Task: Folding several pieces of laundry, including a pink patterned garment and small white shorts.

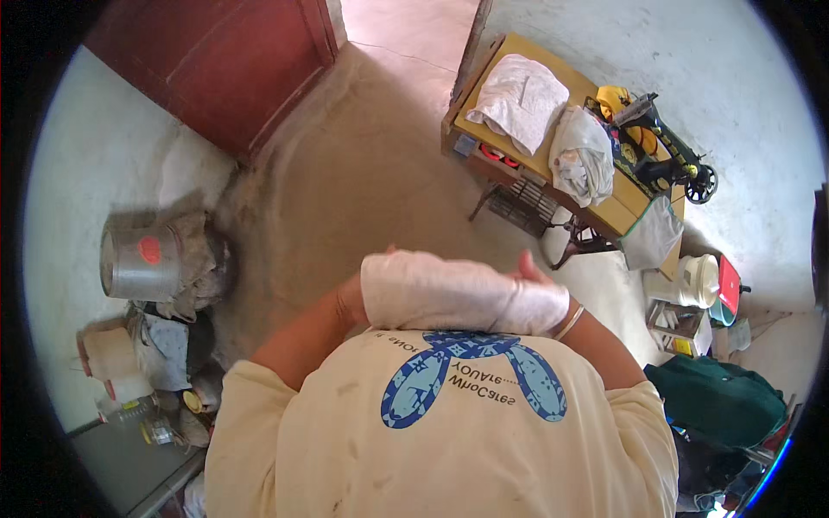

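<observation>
A folded, pale pinkish-white cloth point(453, 291) spans the gap between my two hands, in front of my chest. My left hand point(357, 299) is at its left end; the cloth hides most of this hand, and only a fingertip shows above the edge. At the other end my right hand point(532, 270) holds the cloth, a finger or thumb sticking up past its top edge. A light-coloured bangle point(570, 322) circles my right wrist. Both palms are hidden.
A yellow-brown sewing table point(625, 204) bears another folded cloth point(521, 100), a stuffed plastic bag point(581, 158) and a black sewing machine point(670, 146). A red door point(227, 65) stands at upper left. Along the left wall is a metal pot point(142, 262); buckets point(696, 281) stand at right.
</observation>
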`<state>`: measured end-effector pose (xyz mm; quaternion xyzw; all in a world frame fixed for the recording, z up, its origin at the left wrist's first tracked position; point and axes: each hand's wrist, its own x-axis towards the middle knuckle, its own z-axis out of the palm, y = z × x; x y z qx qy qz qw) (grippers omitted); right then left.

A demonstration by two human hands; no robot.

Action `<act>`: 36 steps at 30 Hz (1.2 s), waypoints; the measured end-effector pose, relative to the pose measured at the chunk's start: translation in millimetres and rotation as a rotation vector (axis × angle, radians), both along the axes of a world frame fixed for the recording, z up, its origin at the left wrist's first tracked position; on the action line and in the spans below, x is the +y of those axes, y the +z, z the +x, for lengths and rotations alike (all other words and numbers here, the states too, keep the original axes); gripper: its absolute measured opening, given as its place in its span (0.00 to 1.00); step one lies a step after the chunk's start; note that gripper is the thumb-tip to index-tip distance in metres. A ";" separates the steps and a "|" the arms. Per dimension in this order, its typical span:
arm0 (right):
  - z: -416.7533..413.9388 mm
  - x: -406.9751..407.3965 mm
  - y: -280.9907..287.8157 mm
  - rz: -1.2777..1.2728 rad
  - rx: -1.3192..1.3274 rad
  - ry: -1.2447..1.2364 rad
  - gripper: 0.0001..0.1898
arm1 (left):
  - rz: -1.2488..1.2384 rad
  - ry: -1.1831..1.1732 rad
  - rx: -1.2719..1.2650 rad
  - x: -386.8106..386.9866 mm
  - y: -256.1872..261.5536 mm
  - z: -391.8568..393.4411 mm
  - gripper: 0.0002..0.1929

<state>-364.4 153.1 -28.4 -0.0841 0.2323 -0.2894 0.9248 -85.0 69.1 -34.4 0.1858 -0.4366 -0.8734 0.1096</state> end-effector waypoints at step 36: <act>40.7 -22.0 82.7 -1.285 1.036 0.349 0.34 | 0.799 0.134 -0.298 -1.3 40.4 -6.8 0.19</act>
